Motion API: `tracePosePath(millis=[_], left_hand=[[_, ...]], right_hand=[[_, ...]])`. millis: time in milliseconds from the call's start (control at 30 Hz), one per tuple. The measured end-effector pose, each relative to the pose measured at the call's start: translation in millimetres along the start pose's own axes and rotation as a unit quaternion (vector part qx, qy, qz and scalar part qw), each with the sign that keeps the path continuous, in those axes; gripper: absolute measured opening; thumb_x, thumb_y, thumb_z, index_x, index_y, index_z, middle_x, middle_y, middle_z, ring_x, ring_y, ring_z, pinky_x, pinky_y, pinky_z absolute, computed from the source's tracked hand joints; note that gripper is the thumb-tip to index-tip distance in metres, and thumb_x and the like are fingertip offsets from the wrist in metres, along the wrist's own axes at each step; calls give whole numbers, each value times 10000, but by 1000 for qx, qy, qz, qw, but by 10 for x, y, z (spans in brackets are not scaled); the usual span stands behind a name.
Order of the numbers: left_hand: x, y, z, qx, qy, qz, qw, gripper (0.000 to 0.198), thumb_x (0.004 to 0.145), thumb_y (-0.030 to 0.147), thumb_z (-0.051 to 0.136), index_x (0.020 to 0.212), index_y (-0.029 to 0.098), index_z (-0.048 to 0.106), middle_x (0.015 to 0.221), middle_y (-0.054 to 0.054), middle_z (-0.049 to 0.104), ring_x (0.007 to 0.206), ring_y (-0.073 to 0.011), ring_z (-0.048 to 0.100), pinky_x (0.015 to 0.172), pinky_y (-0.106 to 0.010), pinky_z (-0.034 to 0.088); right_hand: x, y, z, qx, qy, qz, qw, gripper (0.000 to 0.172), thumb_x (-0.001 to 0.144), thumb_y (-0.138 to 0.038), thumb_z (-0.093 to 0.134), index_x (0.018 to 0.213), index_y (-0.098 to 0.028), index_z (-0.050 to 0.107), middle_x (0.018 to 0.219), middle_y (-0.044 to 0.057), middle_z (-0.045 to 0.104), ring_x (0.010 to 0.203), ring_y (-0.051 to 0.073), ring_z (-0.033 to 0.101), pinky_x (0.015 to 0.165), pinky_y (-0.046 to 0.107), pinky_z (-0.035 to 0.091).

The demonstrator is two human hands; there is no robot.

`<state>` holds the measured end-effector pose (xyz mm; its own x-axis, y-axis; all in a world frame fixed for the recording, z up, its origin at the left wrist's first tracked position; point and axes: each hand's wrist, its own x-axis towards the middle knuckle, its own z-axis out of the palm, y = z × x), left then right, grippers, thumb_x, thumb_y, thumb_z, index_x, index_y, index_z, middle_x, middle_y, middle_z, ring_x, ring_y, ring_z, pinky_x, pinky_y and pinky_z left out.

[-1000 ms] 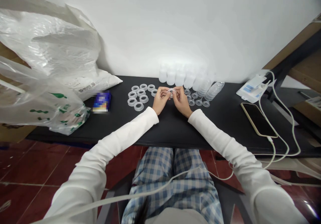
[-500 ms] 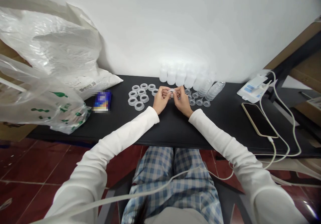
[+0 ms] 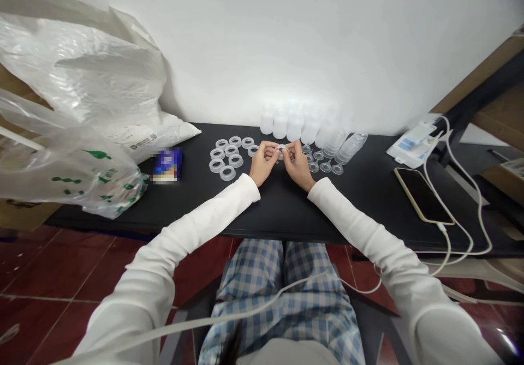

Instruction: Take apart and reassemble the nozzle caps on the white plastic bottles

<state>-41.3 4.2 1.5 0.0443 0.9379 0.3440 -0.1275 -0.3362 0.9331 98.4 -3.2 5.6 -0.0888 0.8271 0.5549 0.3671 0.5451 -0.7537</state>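
Observation:
My left hand (image 3: 262, 164) and my right hand (image 3: 298, 166) meet over the middle of the black table (image 3: 282, 207). Both pinch one small translucent plastic ring (image 3: 280, 148) between their fingertips. To the left of my hands lie several white rings (image 3: 227, 156) in a loose cluster. To the right lie several small clear caps (image 3: 323, 163). Behind them stands a row of several white bottles (image 3: 292, 125) against the wall, and two stacks of clear cups (image 3: 346, 145) lie on their side.
Large plastic bags (image 3: 77, 108) fill the table's left end, with a small blue packet (image 3: 167, 164) beside them. A phone (image 3: 423, 195) on a white cable (image 3: 462, 234) lies at the right, with a white box (image 3: 411, 144) behind it. My checked trousers show below the table's edge.
Nothing has visibly changed apart from a slight shift of my fingers on the ring.

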Motion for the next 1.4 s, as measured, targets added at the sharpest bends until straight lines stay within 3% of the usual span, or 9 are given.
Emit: tracePosePath(millis=[200,400,1033,1400], left_hand=[[17,-20,6,-33,3,15,999,343,805,397,793,975,205,566,884,-7,675,786,-109,653,755,-255,569],[27,-50,15,-23,8,11,1000,323,787,333,794,962,204,554,886,-8,673,804,-110,661,787,-269,567],[2,30,21,-8,24,9,1000,285,785,321,780,924,198,563,788,18,642,685,-86,612,664,-223,531],[-13,3,23,-13,13,-6,1000,291,792,318,791,922,202,559,742,31,598,645,-87,564,590,-208,486]], right_hand=[[-3,-46,-1,19,-12,-25,999,378,963,-584,506,1081,-226,474,963,88,670,812,209,656,762,397,559],[-4,-5,4,16,-1,-22,1000,355,953,-567,533,1072,-235,490,966,96,678,817,225,659,776,429,569],[-36,-80,26,2,29,-12,999,356,938,-592,547,1005,-246,496,860,60,660,742,211,615,697,404,550],[-40,-67,4,8,11,-7,1000,384,955,-622,494,996,-241,503,844,47,631,745,200,605,692,371,526]])
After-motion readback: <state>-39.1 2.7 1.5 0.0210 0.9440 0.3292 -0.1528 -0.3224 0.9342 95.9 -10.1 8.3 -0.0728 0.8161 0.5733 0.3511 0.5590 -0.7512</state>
